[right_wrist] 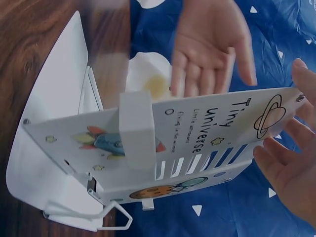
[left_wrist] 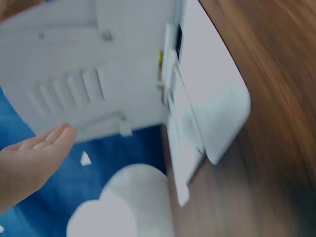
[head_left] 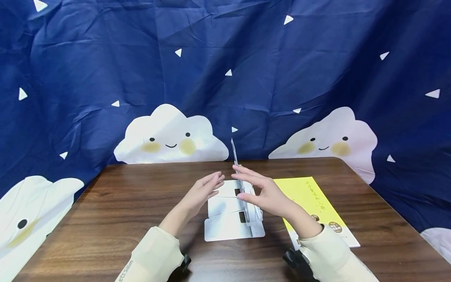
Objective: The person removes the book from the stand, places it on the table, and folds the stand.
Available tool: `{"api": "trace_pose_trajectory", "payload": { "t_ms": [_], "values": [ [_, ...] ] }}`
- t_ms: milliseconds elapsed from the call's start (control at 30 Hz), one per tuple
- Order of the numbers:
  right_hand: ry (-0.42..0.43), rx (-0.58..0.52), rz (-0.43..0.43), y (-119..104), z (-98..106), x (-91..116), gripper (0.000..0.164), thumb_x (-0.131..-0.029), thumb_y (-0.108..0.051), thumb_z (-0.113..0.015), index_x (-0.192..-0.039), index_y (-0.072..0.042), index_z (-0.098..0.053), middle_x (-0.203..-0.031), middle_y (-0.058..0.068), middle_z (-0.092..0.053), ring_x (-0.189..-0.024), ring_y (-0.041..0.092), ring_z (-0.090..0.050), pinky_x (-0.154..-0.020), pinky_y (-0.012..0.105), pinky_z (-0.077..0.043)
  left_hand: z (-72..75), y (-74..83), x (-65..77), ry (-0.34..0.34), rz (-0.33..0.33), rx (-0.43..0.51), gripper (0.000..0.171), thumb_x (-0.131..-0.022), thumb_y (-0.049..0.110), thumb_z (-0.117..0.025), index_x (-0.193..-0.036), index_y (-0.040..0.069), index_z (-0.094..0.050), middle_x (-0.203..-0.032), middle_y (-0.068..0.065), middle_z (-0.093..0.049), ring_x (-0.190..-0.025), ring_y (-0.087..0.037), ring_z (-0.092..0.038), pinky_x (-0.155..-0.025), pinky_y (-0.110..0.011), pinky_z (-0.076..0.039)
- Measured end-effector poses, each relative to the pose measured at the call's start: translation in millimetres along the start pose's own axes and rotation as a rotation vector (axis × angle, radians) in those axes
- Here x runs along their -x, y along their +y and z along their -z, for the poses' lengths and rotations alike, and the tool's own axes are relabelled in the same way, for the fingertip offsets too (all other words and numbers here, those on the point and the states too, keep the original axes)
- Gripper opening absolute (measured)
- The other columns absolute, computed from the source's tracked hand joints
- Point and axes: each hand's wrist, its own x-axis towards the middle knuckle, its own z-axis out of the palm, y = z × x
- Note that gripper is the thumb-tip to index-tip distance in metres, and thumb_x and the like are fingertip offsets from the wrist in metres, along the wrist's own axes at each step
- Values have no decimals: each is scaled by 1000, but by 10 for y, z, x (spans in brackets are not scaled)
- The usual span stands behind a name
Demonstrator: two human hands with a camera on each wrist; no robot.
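Observation:
A white folding book stand [head_left: 230,225], printed with "Tiny universe" and a rocket, stands on the wooden table. Its slotted back panel [right_wrist: 197,133] is upright and edge-on in the head view. My right hand [head_left: 269,194] is at the panel's free edge, fingers spread and fairly straight. In the right wrist view its fingertips [right_wrist: 269,148] lie close by that edge; whether they press it I cannot tell. My left hand [head_left: 201,196] is held up to the left of the panel, over the base, fingers straight, holding nothing. In the left wrist view it appears apart from the panel.
A yellow book [head_left: 299,192] lies on the wooden table [head_left: 141,196] to the right of the stand, partly under my right forearm. A blue curtain [head_left: 225,51] with white clouds hangs behind the table. A white wire bracket [right_wrist: 116,217] sticks out from the stand.

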Motion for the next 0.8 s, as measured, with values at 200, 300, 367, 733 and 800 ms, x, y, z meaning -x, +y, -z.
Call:
{"api": "trace_pose_trajectory", "payload": {
  "t_ms": [200, 300, 367, 733, 800],
  "values": [
    [-8, 15, 32, 205, -126, -25, 43, -77, -13, -65, -116, -2, -53, -130, 7, -39, -121, 21, -30, -97, 33, -27, -112, 122, -16, 8, -101, 7, 52, -95, 34, -27, -135, 1, -20, -138, -13, -23, -125, -20, -21, -100, -39, -19],
    [-4, 45, 57, 248, -185, -34, 42, -78, -19, -65, -117, -7, -54, -130, 2, -39, -120, 17, -33, -96, 31, -29, -141, 131, -47, 22, -128, -18, 52, -95, 34, -24, -135, 2, -20, -138, -12, -23, -125, -19, -21, -100, -38, -18],
    [-3, 65, 72, 255, -224, -39, 42, -79, -22, -64, -117, -9, -54, -131, 1, -39, -119, 16, -34, -95, 31, -30, -156, 124, -60, 15, -140, -15, 52, -95, 35, -21, -136, 2, -21, -138, -13, -24, -124, -19, -22, -100, -36, -18],
    [2, 70, 65, 226, -326, -65, 47, -79, -24, -63, -122, -11, -50, -131, 1, -39, -120, 16, -32, -96, 33, -29, -172, 90, -33, 59, -168, 26, 51, -95, 35, -21, -135, 3, -24, -137, -15, -25, -124, -22, -23, -100, -38, -18],
    [23, 52, 35, 217, -305, -50, 51, -79, -24, -64, -125, -13, -46, -131, 0, -39, -119, 15, -34, -95, 33, -30, -171, 86, -28, 63, -159, 32, 51, -95, 34, -23, -135, 3, -23, -137, -14, -25, -123, -22, -24, -100, -39, -18]
  ]
}}
